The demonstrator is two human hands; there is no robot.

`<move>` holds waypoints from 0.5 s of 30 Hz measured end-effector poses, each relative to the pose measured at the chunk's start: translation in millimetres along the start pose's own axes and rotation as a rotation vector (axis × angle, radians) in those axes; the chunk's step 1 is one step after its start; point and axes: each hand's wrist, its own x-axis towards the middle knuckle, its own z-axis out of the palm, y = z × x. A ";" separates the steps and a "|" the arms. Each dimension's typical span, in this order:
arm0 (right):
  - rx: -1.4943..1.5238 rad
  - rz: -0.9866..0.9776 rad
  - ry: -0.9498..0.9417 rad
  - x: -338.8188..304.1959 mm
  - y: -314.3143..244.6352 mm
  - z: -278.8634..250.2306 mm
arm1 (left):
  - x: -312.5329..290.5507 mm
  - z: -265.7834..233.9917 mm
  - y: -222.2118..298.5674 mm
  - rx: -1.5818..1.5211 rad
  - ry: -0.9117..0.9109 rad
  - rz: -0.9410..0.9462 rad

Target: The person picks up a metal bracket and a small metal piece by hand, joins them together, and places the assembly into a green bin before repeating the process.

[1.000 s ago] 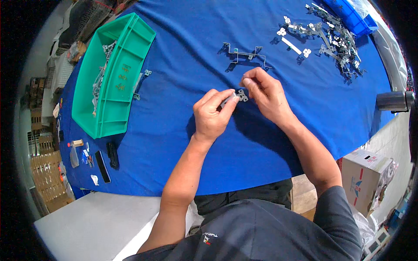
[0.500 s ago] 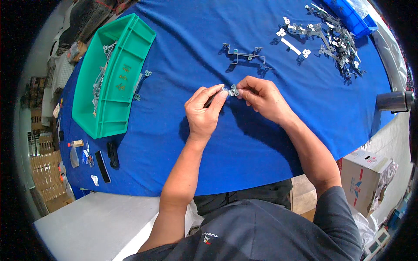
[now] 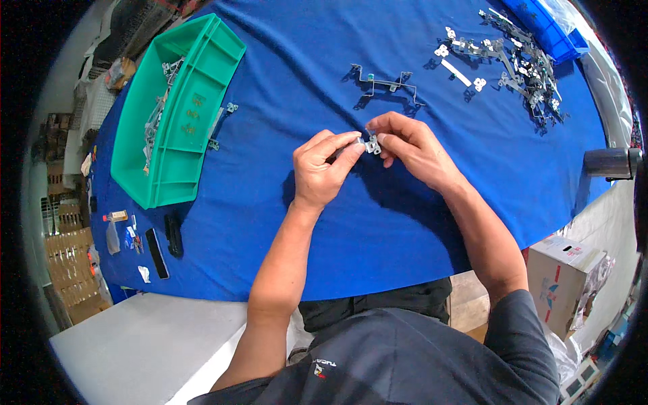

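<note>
Over the middle of the blue cloth, both hands meet at a small metal bracket (image 3: 373, 145) with a looped, perforated end. My left hand (image 3: 322, 167) is closed, thumb and fingers pinching the bracket; most of it is hidden behind those fingers. From the other side, my right hand (image 3: 413, 150) pinches at the bracket's looped end with thumb and forefinger. Just beyond the hands lies a bent metal bracket (image 3: 388, 85) on the cloth. Another metal bracket (image 3: 217, 127) rests against the side of the green bin.
A green plastic bin (image 3: 177, 145) holding metal parts stands at the left. Many loose brackets (image 3: 530, 74) are heaped at the far right beside a blue tray (image 3: 550, 30). A phone (image 3: 157, 253) lies near left; a dark cylinder (image 3: 611, 163) sits at the right edge.
Both hands have shifted slightly right with the bracket. My right forefinger has lifted and straightened a little over the looped end. The view has also moved slightly.
</note>
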 end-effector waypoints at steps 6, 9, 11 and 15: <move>-0.129 0.033 -0.044 -0.8 -3.0 -0.7 | 0.0 0.3 2.9 0.023 -0.025 0.009; -0.114 -0.001 0.068 -1.9 -2.3 4.9 | -0.1 0.8 3.8 0.040 -0.042 0.031; -0.065 -0.060 0.160 -1.1 -1.6 5.0 | -1.5 0.5 3.0 0.048 -0.040 0.026; -0.075 0.070 0.102 -1.3 -10.0 -3.5 | -2.1 -0.1 2.3 0.029 0.023 0.016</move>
